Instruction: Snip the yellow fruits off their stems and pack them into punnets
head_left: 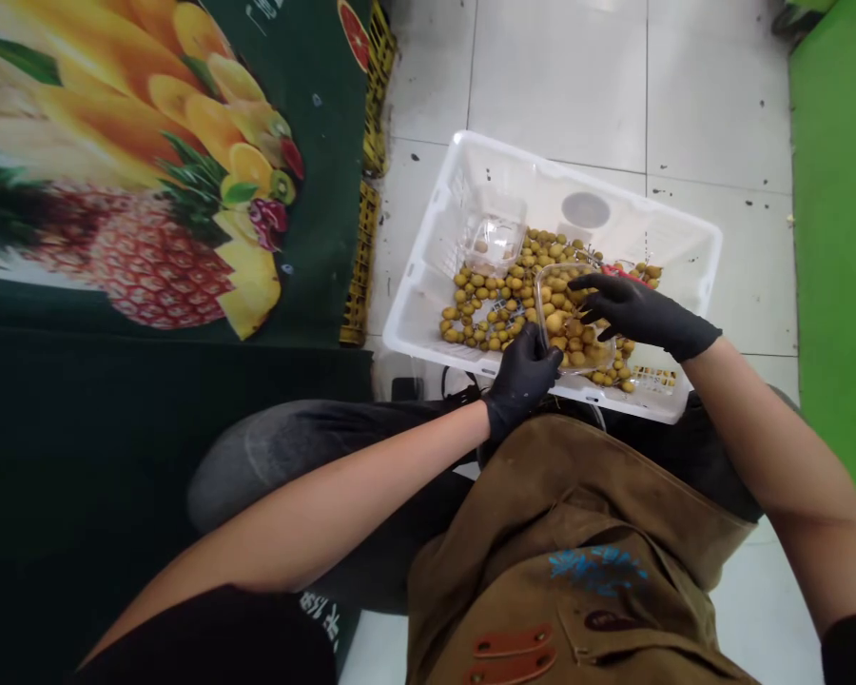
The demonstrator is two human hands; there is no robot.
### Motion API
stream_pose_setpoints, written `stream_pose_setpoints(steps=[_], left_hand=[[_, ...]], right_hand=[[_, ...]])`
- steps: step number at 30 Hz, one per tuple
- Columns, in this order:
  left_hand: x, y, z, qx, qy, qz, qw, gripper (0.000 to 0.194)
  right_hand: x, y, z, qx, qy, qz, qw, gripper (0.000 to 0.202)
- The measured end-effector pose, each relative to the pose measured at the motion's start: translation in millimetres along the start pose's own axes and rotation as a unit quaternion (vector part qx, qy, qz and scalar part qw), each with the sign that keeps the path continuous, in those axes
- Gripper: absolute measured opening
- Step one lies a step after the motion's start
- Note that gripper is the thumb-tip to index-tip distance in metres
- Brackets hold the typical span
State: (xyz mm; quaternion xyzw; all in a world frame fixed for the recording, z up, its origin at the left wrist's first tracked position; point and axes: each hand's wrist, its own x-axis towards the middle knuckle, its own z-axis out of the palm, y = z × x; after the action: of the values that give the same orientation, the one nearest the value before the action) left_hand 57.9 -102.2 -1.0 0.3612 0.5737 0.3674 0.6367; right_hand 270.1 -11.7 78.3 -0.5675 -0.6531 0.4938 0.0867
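Note:
A white plastic basket (649,214) holds many small yellow-brown round fruits (476,283). My left hand (522,373), in a black glove, grips the near left edge of a clear plastic container (540,303) with fruits inside. Over the container's right part hovers my right hand (622,306), also black-gloved, its fingers spread and partly curled, holding nothing that shows. A second clear container (496,240) lies in the basket's left part. Something red (624,274) shows just beyond my right hand, partly hidden by it.
Green sheeting with printed fruit (164,252) covers the left side, with yellow crates (360,266) along its edge. A green panel (838,238) stands at the right. The floor (556,76) is pale tile with dark specks. My knees and brown apron are close below the basket.

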Motion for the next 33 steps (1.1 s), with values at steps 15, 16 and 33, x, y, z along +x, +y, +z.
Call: stream_pose_setpoints(steps=[15, 16, 33], left_hand=[[-2.8, -4.1, -10.2, -0.001, -0.021, 0.049, 0.999, 0.023], [-2.5, -4.4, -10.7, -0.01, -0.025, 0.043, 0.999, 0.023], [1.1, -10.4, -16.5, 0.005, -0.022, 0.064, 0.998, 0.027]], right_hand=[[-2.7, 7.9, 22.7, -0.168, 0.115, -0.084, 0.975, 0.056], [-4.1, 8.7, 21.1, -0.156, 0.115, -0.08, 0.978, 0.055], [-15.5, 22.3, -16.7, -0.054, 0.076, 0.051, 0.994, 0.031]])
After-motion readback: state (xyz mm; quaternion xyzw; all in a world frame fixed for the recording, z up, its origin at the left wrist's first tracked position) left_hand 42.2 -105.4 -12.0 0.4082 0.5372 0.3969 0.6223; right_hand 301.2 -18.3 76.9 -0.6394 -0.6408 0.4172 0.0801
